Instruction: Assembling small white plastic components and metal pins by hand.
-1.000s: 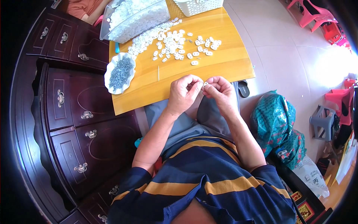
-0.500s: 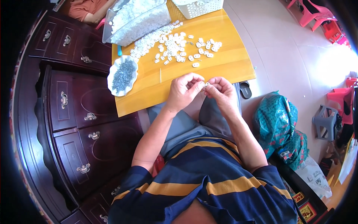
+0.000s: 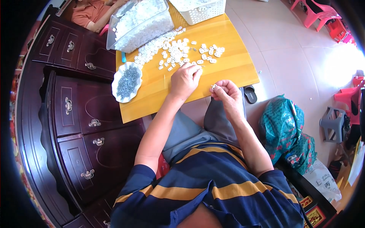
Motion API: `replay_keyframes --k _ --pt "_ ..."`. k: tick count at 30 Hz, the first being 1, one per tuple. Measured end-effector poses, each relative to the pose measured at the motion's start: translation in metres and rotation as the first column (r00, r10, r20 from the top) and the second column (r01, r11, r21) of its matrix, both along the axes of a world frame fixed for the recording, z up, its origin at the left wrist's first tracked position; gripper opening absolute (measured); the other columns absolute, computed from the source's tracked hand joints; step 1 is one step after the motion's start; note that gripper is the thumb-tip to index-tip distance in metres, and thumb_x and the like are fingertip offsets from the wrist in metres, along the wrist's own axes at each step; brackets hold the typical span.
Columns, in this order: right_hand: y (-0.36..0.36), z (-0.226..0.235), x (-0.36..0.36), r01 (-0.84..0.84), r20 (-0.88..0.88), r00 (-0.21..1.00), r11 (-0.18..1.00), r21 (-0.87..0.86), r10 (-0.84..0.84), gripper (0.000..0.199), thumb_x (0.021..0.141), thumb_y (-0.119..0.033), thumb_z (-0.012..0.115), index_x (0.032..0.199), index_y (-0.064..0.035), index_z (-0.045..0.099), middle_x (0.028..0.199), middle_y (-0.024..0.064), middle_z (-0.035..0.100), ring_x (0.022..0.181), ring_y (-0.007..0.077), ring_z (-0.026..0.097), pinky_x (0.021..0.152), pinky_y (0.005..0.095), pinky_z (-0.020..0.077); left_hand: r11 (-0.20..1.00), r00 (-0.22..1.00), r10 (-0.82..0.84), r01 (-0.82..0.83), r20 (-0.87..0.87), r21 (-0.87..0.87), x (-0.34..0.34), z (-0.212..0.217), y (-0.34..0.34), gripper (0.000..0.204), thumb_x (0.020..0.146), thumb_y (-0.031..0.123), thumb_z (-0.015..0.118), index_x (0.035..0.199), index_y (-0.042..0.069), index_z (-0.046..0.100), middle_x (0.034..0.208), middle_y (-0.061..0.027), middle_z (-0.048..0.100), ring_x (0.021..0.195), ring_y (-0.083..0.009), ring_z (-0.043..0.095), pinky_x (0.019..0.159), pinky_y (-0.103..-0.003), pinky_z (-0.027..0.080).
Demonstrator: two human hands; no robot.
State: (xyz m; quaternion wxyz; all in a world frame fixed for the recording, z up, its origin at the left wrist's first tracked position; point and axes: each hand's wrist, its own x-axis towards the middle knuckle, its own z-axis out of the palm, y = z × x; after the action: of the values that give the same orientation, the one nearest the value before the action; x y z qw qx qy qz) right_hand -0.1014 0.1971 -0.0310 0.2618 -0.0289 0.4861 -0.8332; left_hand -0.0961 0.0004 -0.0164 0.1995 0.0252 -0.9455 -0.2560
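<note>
My right hand [image 3: 229,95] is closed in a pinch at the table's near edge. A small white plastic piece [image 3: 213,86] shows between its thumb and forefinger. My left hand [image 3: 184,79] lies over the tabletop with its fingers curled together, just in front of the loose white pieces [image 3: 175,51]; what is in its fingertips, if anything, is too small to make out. A tiny thin metal bit [image 3: 203,66] shows beside those fingertips. To the left stands a white scalloped dish [image 3: 139,80] heaped with small grey-blue screws or pins [image 3: 128,81].
A clear bin [image 3: 146,40] full of white pieces and a white perforated basket [image 3: 201,15] stand at the table's far side. Dark wooden drawers [image 3: 95,108] flank the left. A green bag [image 3: 282,121] lies at the right. Another person's arm [image 3: 100,22] shows at the far left.
My left hand has left the right hand and moved forward and left onto the table, toward the loose pieces. My right hand keeps its place with the white piece. The view has shifted slightly.
</note>
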Motion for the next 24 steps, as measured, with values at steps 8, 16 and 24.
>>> replay_keyframes --k 8,16,24 --pt "-0.001 -0.003 -0.001 -0.005 -0.013 1.000 1.000 0.011 0.005 0.011 0.101 -0.013 0.063 0.108 -0.0048 0.062 0.097 0.0063 0.073 0.084 0.0101 0.068 0.077 0.0222 0.0521 0.993 0.997 0.035 -0.042 -0.063 -0.110 0.013 -0.013 0.001 0.009 0.094 0.015 0.062 0.090 0.009 0.067 0.086 -0.0137 0.065 0.081 -0.0360 0.065 0.067 -0.046 0.053" --pt "-0.003 -0.006 0.003 -0.017 0.000 1.000 1.000 0.007 0.017 0.011 0.101 -0.012 0.063 0.109 -0.0044 0.062 0.097 0.0065 0.073 0.085 0.0100 0.068 0.077 0.0222 0.0525 0.602 0.986 -0.036 -0.106 0.160 0.791 0.043 0.008 0.021 0.012 0.102 0.012 0.060 0.101 0.002 0.067 0.076 0.0002 0.065 0.057 -0.0037 0.054 0.053 -0.020 0.045" --pt "-0.005 -0.011 0.006 -0.050 -0.059 0.997 0.999 0.002 0.050 0.011 0.100 -0.010 0.064 0.109 -0.0028 0.061 0.096 0.0064 0.074 0.083 0.0093 0.068 0.076 0.0210 0.0530 0.527 0.987 -0.107 -0.046 0.120 0.848 0.057 0.007 0.036 0.014 0.102 0.008 0.059 0.111 0.000 0.065 0.086 -0.0006 0.068 0.068 -0.0027 0.058 0.057 -0.020 0.048"
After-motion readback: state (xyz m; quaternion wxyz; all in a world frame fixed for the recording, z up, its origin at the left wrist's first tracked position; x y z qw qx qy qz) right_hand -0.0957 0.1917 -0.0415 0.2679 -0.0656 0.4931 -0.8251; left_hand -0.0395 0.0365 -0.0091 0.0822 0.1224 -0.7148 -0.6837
